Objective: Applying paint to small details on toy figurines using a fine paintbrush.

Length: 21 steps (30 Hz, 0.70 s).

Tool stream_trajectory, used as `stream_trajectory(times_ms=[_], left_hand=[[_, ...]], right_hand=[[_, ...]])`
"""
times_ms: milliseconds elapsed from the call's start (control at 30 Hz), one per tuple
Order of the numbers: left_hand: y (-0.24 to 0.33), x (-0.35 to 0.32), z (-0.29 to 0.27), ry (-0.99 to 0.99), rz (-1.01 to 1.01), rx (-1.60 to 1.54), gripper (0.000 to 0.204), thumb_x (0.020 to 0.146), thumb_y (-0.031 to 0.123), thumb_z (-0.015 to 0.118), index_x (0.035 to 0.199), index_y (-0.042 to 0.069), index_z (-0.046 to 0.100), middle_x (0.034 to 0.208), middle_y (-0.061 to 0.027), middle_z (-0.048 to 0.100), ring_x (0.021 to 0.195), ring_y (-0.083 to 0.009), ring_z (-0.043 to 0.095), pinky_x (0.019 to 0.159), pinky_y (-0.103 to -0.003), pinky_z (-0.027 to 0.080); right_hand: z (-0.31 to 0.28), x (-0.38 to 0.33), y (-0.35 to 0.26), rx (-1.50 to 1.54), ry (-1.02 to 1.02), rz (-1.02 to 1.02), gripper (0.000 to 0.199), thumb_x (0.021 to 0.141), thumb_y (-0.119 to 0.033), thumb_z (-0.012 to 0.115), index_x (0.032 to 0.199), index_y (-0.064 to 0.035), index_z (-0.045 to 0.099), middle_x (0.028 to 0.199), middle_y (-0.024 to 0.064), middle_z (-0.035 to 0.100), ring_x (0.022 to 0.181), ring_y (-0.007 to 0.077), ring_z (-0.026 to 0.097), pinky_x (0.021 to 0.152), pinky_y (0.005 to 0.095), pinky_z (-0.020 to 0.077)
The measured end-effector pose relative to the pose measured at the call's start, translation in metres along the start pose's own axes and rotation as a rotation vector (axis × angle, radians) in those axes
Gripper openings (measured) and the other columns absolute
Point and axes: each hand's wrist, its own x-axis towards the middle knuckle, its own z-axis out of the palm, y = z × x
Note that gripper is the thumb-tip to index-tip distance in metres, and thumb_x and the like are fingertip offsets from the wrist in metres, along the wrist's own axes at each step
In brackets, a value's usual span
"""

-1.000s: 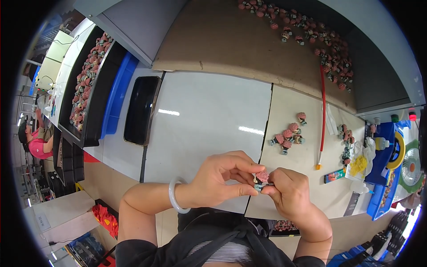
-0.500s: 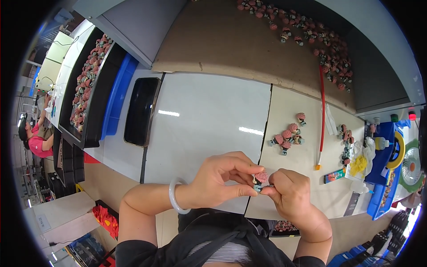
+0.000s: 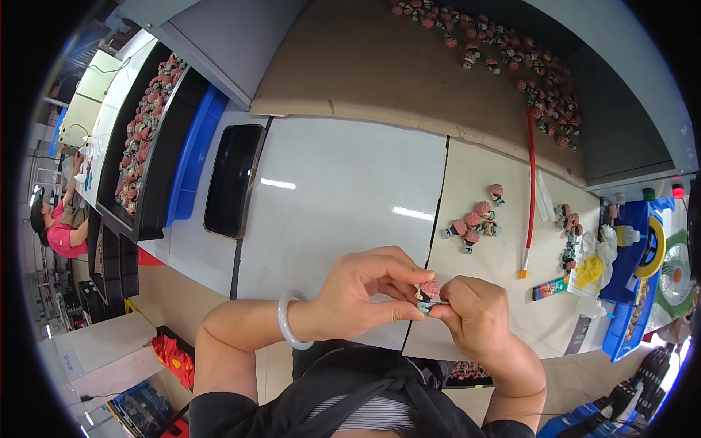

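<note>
Between the thumb and fingers of my left hand [image 3: 369, 292] is a small figurine [image 3: 428, 290] with a pink swirled top and a grey-green base. My right hand [image 3: 476, 312] is closed right beside it, thumb and forefinger pressed together at the figurine's lower part. A thin dark bit shows at those fingertips, too small to name. Beyond my hands, a loose group of similar figurines [image 3: 471, 225] lies on the pale tabletop. A red-handled brush [image 3: 531, 190] lies to their right, bristles toward me.
A dark phone [image 3: 235, 181] lies at the left, near a blue bin [image 3: 196, 157] and a black tray [image 3: 164, 168] of figurines. More figurines [image 3: 551, 95] cover the brown shelf. Right: a small bottle [image 3: 590, 307], yellow cloth [image 3: 588, 270], blue rack [image 3: 626, 314], fan [image 3: 675, 271]. A co-worker [image 3: 62, 233] is far left.
My hands stay almost where they were, with the figurine turned or tilted very slightly between them. Nothing else on the table has visibly moved.
</note>
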Motion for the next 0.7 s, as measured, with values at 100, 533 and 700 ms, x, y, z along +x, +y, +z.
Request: stream_trajectory(times_ms=[100, 533, 700], left_hand=[[-0.0006, -0.0005, -0.0017, -0.014, -0.026, -0.003, 0.036, 0.071, -0.009, 0.064, 0.105, 0.000, 0.057, 0.097, -0.0085, 0.052, 0.083, -0.0156, 0.060, 0.076, -0.027, 0.052], [0.0014, -0.0004, -0.0001, 0.008, -0.009, 0.003, 0.036, 0.071, -0.009, 0.065, 0.105, 0.000, 0.057, 0.096, -0.0081, 0.053, 0.084, -0.0153, 0.060, 0.076, -0.027, 0.052], [0.0020, -0.0001, -0.0001, 0.010, 0.003, 0.029, 0.035, 0.071, -0.008, 0.065, 0.104, 0.000, 0.058, 0.095, -0.0078, 0.053, 0.083, -0.0152, 0.061, 0.076, -0.026, 0.052]], right_hand=[[-0.0015, 0.0006, 0.0007, 0.006, -0.027, -0.015, 0.032, 0.077, -0.031, 0.060, 0.067, -0.0035, 0.049, 0.058, 0.0084, 0.049, 0.049, 0.0281, 0.049, 0.044, 0.0345, 0.0380], [0.0008, 0.0002, -0.0012, -0.023, 0.035, -0.011, 0.033, 0.075, -0.033, 0.061, 0.067, -0.0032, 0.049, 0.058, 0.0092, 0.049, 0.049, 0.0280, 0.048, 0.043, 0.0341, 0.0371], [0.0014, 0.0004, -0.0009, -0.012, 0.043, -0.021, 0.033, 0.076, -0.033, 0.061, 0.067, -0.0031, 0.049, 0.058, 0.0091, 0.049, 0.049, 0.0279, 0.048, 0.043, 0.0342, 0.0370]])
